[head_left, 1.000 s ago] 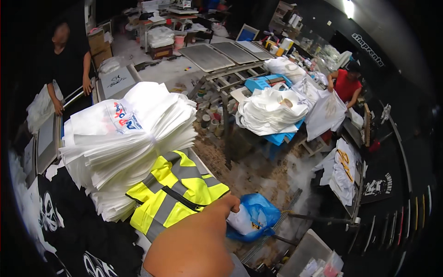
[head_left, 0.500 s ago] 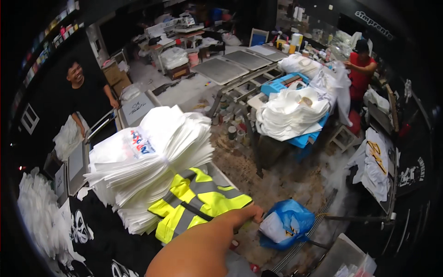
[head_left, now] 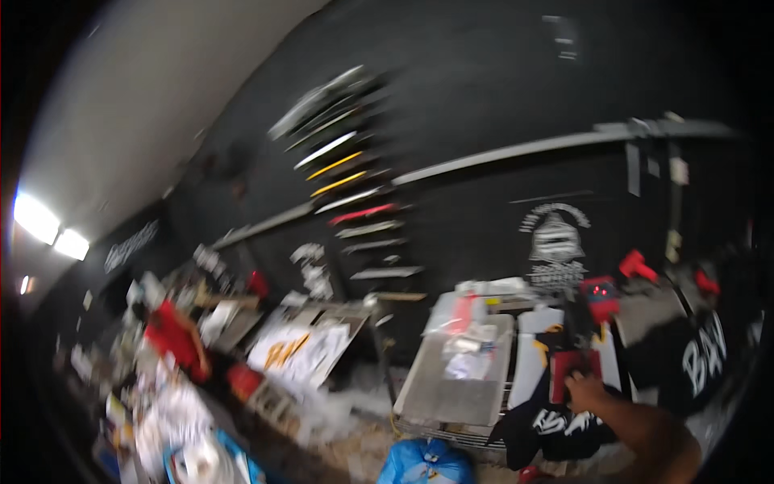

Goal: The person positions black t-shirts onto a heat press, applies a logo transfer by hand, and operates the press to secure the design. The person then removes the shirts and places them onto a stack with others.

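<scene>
In the blurred view, my right hand (head_left: 587, 394) reaches in from the lower right, fingers curled on a red rectangular object (head_left: 562, 363) below a dark upright fixture (head_left: 576, 315). It sits over a pale board (head_left: 536, 343). Black printed fabric (head_left: 547, 436) with white lettering hangs just beneath the hand, and more black printed fabric (head_left: 697, 363) lies to the right. A red and blue device (head_left: 601, 297) is behind. My left hand is out of view.
A grey flat tray (head_left: 439, 379) rests on a metal rack left of my hand. A blue bag (head_left: 423, 468) is below. A co-worker in red (head_left: 173, 339) stands at left beside white bagged items (head_left: 173, 419). A printed white garment (head_left: 294, 351) lies on a stand.
The view has swung right, from the white stack and yellow vest to the dark wall. My right hand has left the vest area and is now on a red object.
</scene>
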`<state>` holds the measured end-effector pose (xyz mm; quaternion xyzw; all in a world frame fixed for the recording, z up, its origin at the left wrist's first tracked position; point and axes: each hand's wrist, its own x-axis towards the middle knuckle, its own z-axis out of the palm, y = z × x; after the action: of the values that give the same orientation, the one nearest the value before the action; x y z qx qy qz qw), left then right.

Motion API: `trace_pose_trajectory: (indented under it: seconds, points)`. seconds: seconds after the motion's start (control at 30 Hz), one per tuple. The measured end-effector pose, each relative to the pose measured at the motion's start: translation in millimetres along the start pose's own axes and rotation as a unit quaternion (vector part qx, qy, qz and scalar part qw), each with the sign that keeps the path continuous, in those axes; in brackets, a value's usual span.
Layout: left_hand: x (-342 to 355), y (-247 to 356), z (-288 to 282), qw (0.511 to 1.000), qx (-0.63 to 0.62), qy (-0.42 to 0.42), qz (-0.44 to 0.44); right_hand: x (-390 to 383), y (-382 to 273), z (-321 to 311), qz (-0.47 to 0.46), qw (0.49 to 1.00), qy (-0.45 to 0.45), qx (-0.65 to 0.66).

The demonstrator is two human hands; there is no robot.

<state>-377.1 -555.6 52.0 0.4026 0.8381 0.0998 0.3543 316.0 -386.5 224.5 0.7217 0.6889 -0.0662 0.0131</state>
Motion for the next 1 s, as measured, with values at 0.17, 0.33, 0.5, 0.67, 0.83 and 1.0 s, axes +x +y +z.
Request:
trace_pose_trajectory:
  seconds: [0.17,0.33,0.5,0.67,0.83,1.0]
  points:
    - [21.3,88.1,-41.0,0.996,0.046,0.012,0.07,-14.4,-6.6,-5.2,0.011,0.999,0.031,0.021]
    - [-4.4,102.0,-36.8,0.998,0.019,0.007,0.062,-10.5,1.6,-4.1,-0.03,0.999,0.023,-0.025]
    - [-71.7,8.3,47.3,0.994,0.0,-0.091,-0.053,3.0,11.7,11.8,-0.172,0.956,0.159,-0.174]
    - [-118.2,-37.2,92.1,0.988,-0.028,-0.092,-0.118,2.1,18.1,20.0,-0.147,0.984,0.078,-0.068]
    - [-126.5,-33.9,85.9,0.99,-0.026,-0.072,-0.115,-0.3,9.6,23.3,-0.168,0.98,0.104,-0.006]
    - [-122.5,-32.3,85.9,0.987,-0.021,-0.105,-0.123,2.1,11.3,26.2,-0.154,0.983,0.102,-0.005]
